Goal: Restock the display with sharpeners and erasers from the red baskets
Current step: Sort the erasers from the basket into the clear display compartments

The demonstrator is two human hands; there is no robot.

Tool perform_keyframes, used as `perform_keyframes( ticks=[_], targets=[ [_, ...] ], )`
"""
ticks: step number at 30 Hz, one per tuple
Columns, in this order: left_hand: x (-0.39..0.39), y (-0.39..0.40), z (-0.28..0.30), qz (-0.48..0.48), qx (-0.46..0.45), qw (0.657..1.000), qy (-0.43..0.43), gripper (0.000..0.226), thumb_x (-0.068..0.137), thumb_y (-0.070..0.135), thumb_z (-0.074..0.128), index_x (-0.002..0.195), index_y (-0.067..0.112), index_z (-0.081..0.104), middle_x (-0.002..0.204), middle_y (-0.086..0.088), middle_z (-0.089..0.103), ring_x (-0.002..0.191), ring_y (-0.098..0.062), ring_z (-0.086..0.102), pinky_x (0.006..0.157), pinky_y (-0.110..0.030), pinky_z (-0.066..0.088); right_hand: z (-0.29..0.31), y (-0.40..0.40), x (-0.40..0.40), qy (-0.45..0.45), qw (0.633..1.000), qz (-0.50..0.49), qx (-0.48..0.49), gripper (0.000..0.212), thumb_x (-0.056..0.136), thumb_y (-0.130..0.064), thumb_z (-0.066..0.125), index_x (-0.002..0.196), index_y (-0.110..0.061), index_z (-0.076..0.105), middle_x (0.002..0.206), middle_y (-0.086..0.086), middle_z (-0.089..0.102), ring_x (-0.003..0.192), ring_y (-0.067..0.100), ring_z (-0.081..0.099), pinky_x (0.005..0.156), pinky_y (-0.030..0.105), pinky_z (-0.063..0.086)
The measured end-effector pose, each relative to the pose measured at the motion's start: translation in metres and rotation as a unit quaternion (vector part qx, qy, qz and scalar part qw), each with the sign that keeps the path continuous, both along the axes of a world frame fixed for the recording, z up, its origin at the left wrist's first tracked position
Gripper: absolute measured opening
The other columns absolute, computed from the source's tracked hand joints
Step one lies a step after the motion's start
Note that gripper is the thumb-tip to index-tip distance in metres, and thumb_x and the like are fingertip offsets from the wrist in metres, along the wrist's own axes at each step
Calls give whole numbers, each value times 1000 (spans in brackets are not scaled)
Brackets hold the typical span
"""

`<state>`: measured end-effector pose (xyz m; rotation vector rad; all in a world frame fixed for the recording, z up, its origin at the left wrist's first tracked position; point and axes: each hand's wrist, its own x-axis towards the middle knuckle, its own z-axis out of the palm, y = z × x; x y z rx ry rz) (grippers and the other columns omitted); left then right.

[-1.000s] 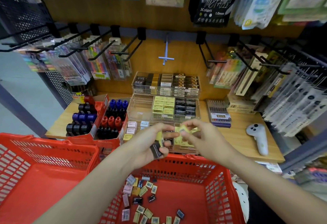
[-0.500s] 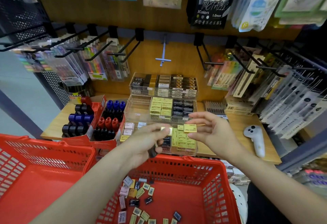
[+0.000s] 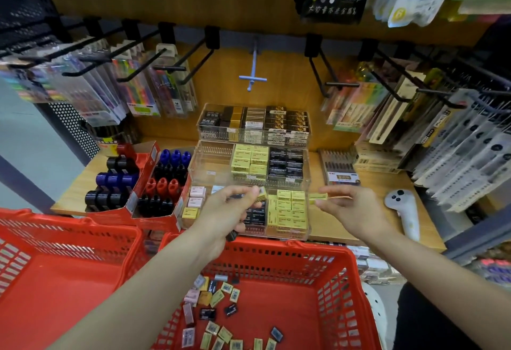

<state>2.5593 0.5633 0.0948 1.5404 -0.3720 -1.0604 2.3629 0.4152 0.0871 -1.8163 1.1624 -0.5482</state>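
Note:
My left hand (image 3: pixel 226 211) is closed around several erasers, black ones showing at its lower edge and a yellow one at its fingertips, just over the front tier of the clear tiered display (image 3: pixel 301 234). My right hand (image 3: pixel 351 207) pinches a yellow eraser (image 3: pixel 318 197) above the right end of that front tier, beside the rows of yellow erasers (image 3: pixel 290 208). Below my arms, the red basket (image 3: pixel 340 294) holds several loose yellow, black and pink erasers (image 3: pixel 218 302). A second red basket (image 3: pixel 55 280) sits to the left.
Red cartons of black, blue and red sharpeners (image 3: pixel 163 181) stand left of the display on the wooden shelf (image 3: pixel 331 222). A white controller (image 3: pixel 403 211) lies at the right. Pen packs hang on black hooks (image 3: pixel 171 67) above and on both sides.
My right hand has moved right with the yellow eraser, from the middle of the front tier to its right end. My left hand has risen slightly toward the display.

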Motion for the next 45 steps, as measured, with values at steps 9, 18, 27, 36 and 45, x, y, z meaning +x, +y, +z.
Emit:
perform_keyframes(
  ticks=[9, 18, 27, 36, 45],
  targets=[
    [6, -6, -12, 7, 36, 999, -9, 21, 80, 21, 80, 98, 22, 70, 87, 7, 67, 71, -10, 56, 55, -22, 41, -49, -6, 28, 102, 990, 18, -97, 24, 77, -19, 82, 94, -29, 69, 80, -13, 63, 73, -5, 59, 56, 0, 40],
    [4, 1, -16, -17, 18, 1000, -5, 21, 80, 17, 80, 98, 22, 69, 75, 2, 58, 42, -1, 44, 43, -15, 36, -76, -1, 50, 95, 986, 22, -134, 27, 79, -8, 79, 105, -12, 74, 95, -3, 64, 78, 1, 60, 83, 13, 51],
    [4, 7, -9, -64, 30, 991, -114, 13, 86, 19, 75, 97, 25, 71, 76, 8, 66, 63, -4, 56, 63, -24, 45, -68, 1, 56, 102, 989, 13, -107, 23, 77, -18, 82, 97, -16, 71, 97, 2, 65, 77, 6, 65, 68, 11, 52],
    [-12, 6, -4, -124, -55, 895, -425, 27, 81, 9, 77, 90, 33, 70, 86, 10, 62, 60, 9, 48, 60, -6, 36, 3, 28, 48, -100, 947, 184, 242, 31, 70, -27, 81, 100, -19, 77, 92, 0, 77, 85, 16, 74, 69, 17, 56],
    [-3, -20, -39, -114, 91, 903, -404, 28, 82, 39, 76, 106, 26, 70, 81, 8, 59, 71, -2, 53, 59, -9, 37, -31, -9, 14, 90, 991, 45, -84, 28, 71, -24, 87, 94, -31, 72, 85, -15, 65, 77, -4, 60, 61, 3, 40]
  ],
)
